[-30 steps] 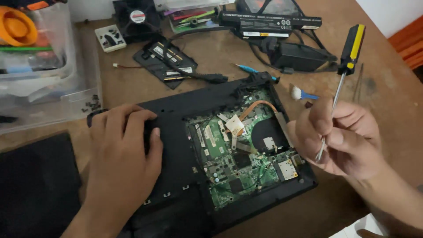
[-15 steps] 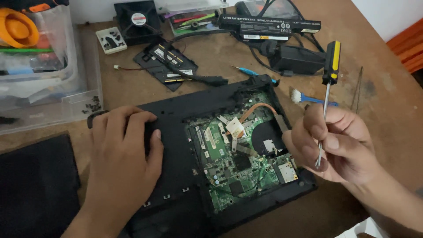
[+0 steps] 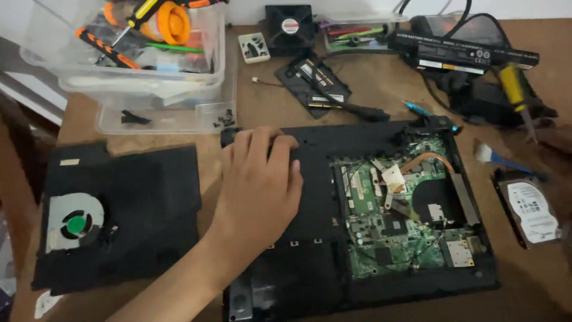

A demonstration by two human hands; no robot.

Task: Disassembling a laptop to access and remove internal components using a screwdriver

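Note:
An opened black laptop base (image 3: 310,179) lies underside up, its green motherboard (image 3: 387,238) and copper heat pipe (image 3: 426,158) exposed. My left hand (image 3: 259,185) rests flat on the laptop's upper left part, fingers spread toward the far edge, holding nothing. My right hand (image 3: 557,138) shows only as a blurred patch at the right edge. The shaft of a yellow-and-black screwdriver (image 3: 513,88) runs down into it, handle pointing up, above the table beyond the laptop's far right corner.
A bare hard drive (image 3: 530,211) and a small blue brush (image 3: 494,156) lie right of the laptop. A black cover with a green-hubbed fan (image 3: 75,223) lies to the left. At the back are clear tool bins (image 3: 137,53), a black fan (image 3: 290,27), a battery (image 3: 465,53) and cables.
My right hand has carried the screwdriver away from the motherboard, to the right and farther back, almost out of view. The view has swung left. My left hand stays on the laptop.

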